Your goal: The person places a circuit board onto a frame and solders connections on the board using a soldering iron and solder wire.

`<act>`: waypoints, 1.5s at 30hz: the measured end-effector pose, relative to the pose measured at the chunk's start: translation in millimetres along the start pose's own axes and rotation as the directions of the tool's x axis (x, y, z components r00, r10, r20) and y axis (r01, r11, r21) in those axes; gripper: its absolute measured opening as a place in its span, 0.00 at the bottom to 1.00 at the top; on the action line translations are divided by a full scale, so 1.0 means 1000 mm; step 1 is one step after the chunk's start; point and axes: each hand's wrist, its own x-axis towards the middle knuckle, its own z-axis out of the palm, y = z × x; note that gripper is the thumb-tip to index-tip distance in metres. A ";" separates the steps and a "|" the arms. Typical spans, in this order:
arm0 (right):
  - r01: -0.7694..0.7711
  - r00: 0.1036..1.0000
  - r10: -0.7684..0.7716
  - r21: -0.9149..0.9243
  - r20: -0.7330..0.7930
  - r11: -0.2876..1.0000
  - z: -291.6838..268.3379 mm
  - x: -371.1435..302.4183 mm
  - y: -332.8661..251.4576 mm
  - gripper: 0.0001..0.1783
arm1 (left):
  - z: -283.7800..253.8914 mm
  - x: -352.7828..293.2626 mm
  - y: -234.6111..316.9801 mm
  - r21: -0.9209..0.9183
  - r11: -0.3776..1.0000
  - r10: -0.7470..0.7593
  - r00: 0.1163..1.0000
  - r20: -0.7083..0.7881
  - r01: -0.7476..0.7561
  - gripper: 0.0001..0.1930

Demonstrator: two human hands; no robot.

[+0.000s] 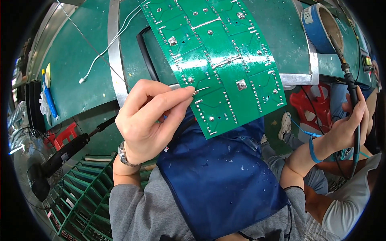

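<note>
My left hand (150, 116) pinches a thin solder wire (204, 88), its tip sticking out over the lower left part of a green circuit board (237, 100). The board shows its soldered side, with rows of shiny joints, and tilts over the bench's near edge. In my right hand (349, 120) is a soldering iron (353, 94), its cable trailing down. The iron's tip points up into the mouth of a blue round container (315, 30), away from the board. I cannot tell if the tip touches its inside.
The green bench (86, 48) has metal edging. White cables (116, 36) and a blue pen-like tool (49, 94) lie on the left. Below stand a black fan (36, 172) and a green rack (86, 201) holding boards. A red stool (307, 104) and another person's white sleeve (345, 213) are at right.
</note>
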 end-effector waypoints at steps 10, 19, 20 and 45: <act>-0.176 0.914 -0.066 0.539 0.400 0.824 -0.013 -0.009 -0.022 0.19 | -0.008 -0.009 0.012 -0.064 0.990 0.133 0.984 0.123 -0.126 0.16; -0.199 0.697 -0.234 0.496 0.678 0.845 0.022 0.004 -0.052 0.16 | 0.000 -0.022 0.012 -0.089 0.987 0.148 0.980 0.137 -0.136 0.18; -0.207 0.684 -0.222 0.476 0.695 0.855 0.023 0.005 -0.052 0.16 | 0.001 -0.022 0.011 -0.087 0.987 0.145 0.980 0.136 -0.134 0.18; -0.236 0.622 -0.251 0.483 0.742 0.843 0.027 0.010 -0.041 0.17 | 0.000 -0.016 0.010 -0.005 0.989 0.146 0.986 0.084 -0.146 0.18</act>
